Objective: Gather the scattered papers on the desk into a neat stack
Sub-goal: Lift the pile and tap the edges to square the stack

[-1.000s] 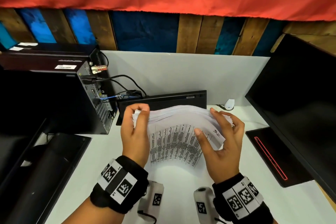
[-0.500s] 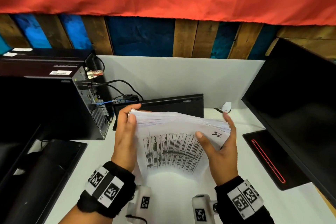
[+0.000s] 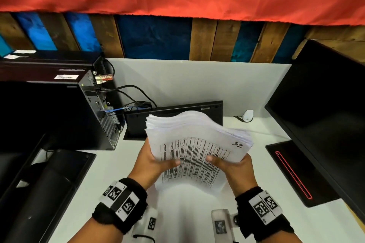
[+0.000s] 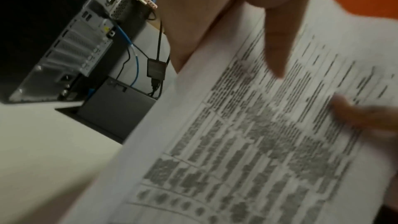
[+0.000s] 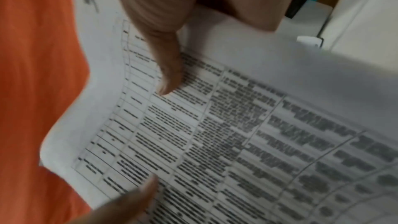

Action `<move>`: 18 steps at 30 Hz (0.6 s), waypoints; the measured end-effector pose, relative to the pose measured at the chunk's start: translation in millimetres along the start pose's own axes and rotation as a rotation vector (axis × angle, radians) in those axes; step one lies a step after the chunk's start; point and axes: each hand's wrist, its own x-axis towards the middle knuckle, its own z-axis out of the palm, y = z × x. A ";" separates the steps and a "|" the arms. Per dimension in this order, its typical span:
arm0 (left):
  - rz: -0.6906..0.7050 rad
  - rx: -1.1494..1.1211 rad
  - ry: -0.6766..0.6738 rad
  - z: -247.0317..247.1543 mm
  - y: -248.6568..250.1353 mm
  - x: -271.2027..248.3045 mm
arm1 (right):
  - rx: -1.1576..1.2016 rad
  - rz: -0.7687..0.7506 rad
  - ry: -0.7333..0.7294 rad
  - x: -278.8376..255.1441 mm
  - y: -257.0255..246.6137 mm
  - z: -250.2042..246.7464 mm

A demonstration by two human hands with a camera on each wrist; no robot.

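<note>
A thick stack of white papers [image 3: 195, 140], its top sheet a printed table marked "32", stands tilted above the white desk [image 3: 102, 173]. My left hand [image 3: 156, 162] grips its left lower side, thumb across the printed face. My right hand [image 3: 229, 163] grips the right lower side the same way. The left wrist view shows the printed sheet [image 4: 258, 142] with my left thumb [image 4: 277, 43] on it. In the right wrist view my right thumb [image 5: 168, 60] presses the same sheet [image 5: 215, 134]. The fingers behind the stack are hidden.
A black computer tower [image 3: 59, 108] with cables stands at the left, a keyboard [image 3: 173, 118] leans against the grey partition behind the stack. A dark monitor [image 3: 325, 116] and its base [image 3: 292, 171] fill the right. Another dark device [image 3: 49, 183] lies front left.
Both hands slid from the stack's upper side edges down to its lower part, thumbs now on the front. The stack stands higher and its top edge looks more even.
</note>
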 end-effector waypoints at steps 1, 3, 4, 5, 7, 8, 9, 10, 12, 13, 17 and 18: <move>-0.004 0.010 0.026 2.1 -0.6 0.9 | -0.006 0.001 0.023 1.1 -1.0 2.5; 0.003 -0.005 0.061 2.5 3.5 2.1 | 0.007 -0.036 0.042 3.5 -5.7 5.5; 0.014 -0.009 0.071 1.1 7.9 2.7 | 0.018 -0.056 0.053 4.4 -9.1 6.3; 0.031 -0.009 0.086 -0.7 12.4 3.8 | 0.023 -0.081 0.065 5.4 -12.2 6.0; 0.062 -0.004 0.110 -6.5 19.2 5.5 | 0.030 -0.141 0.073 7.2 -15.1 3.5; 0.068 0.000 0.120 -8.5 21.5 5.7 | 0.028 -0.157 0.071 7.7 -15.0 2.3; 0.068 0.006 0.125 -9.8 22.9 6.1 | 0.025 -0.157 0.067 8.5 -14.7 2.1; 0.065 0.014 0.123 -9.7 23.3 6.6 | 0.030 -0.144 0.066 8.4 -14.4 3.0; 0.063 0.025 0.136 -7.2 24.1 7.4 | 0.043 -0.110 0.052 6.8 -17.5 8.9; 0.070 0.020 0.152 -6.6 24.5 8.0 | 0.036 -0.106 0.046 6.1 -19.6 11.8; 0.157 -0.007 0.165 -8.6 35.1 8.0 | 0.057 -0.197 0.056 4.4 -36.2 17.4; 0.184 0.006 0.153 -9.3 38.2 7.3 | 0.041 -0.235 0.069 3.5 -39.1 17.7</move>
